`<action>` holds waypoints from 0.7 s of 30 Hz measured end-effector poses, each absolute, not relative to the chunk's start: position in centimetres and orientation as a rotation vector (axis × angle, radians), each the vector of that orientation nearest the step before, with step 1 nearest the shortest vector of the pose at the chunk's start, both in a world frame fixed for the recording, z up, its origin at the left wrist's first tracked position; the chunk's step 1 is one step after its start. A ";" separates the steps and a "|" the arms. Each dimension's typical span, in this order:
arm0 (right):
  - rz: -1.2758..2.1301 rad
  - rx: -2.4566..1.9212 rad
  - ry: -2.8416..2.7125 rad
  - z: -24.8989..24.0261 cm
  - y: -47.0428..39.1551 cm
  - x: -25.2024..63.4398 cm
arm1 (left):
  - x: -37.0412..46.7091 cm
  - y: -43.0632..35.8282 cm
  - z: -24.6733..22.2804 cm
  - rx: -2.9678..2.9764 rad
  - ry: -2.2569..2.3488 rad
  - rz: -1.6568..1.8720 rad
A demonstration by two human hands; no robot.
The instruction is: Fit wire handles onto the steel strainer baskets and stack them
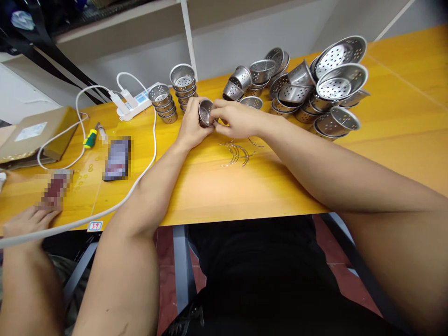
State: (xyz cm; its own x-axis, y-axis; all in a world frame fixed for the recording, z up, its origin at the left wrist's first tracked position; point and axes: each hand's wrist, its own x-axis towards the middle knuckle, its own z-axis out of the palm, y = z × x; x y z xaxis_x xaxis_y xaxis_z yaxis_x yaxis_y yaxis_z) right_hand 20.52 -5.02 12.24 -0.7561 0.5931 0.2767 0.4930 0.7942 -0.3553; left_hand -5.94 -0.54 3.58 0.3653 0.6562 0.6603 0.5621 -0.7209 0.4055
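Observation:
My left hand (192,125) is closed around a small perforated metal cup (205,112), tilted with its mouth toward my right. At its rim, the bent fingers of my right hand (229,119) are pinched together; whatever sits between their tips is hidden. Below my right hand, several thin curved wires (240,154) lie loose on the wooden table (217,196). Just behind my left hand stand two stacks of like cups, a nearer stack (164,105) and a farther stack (184,84).
Many perforated cups and bowls (297,86) are heaped at the back right. A power strip (138,105) trails a white cable across the left side. A phone (118,158), a screwdriver (90,139) and a cardboard box (38,135) lie left, near another person's hand (30,221).

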 end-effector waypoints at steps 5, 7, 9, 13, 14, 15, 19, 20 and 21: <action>0.400 -0.927 -2.419 12.3 -5.0 21.0 | -5.6 -0.8 3.6 2.500 1.157 1.298; 0.421 -0.991 -2.365 12.0 -4.7 20.9 | -5.5 -1.0 3.7 2.498 1.159 1.303; 0.458 -1.024 -2.322 11.7 -4.4 20.6 | -5.6 -0.9 3.9 2.514 1.146 1.286; 0.498 -1.012 -2.254 11.3 -4.4 20.1 | -6.1 -0.2 3.9 2.552 1.109 1.250; 0.494 -1.005 -2.247 11.2 -4.4 20.1 | -6.3 0.0 3.9 2.559 1.097 1.248; 0.490 -0.998 -2.243 11.2 -4.5 20.2 | -6.4 0.2 3.9 2.566 1.088 1.247; 0.517 -0.985 -2.207 11.4 -4.5 20.2 | -6.7 0.5 4.0 2.580 1.078 1.250; 0.531 -0.990 -2.191 11.6 -4.4 20.2 | -6.8 0.6 4.0 2.587 1.079 1.250; 0.552 -0.993 -2.175 11.8 -4.3 20.2 | -6.9 0.6 4.1 2.594 1.081 1.253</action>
State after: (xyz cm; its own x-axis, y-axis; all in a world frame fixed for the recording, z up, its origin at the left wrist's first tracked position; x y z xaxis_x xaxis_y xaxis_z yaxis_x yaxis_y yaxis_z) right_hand 20.23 -4.33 11.82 -0.4826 0.7786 0.4010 0.4931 0.6200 -0.6103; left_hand -6.87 0.60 4.13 0.4221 0.6182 0.6631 0.5654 -0.7513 0.3404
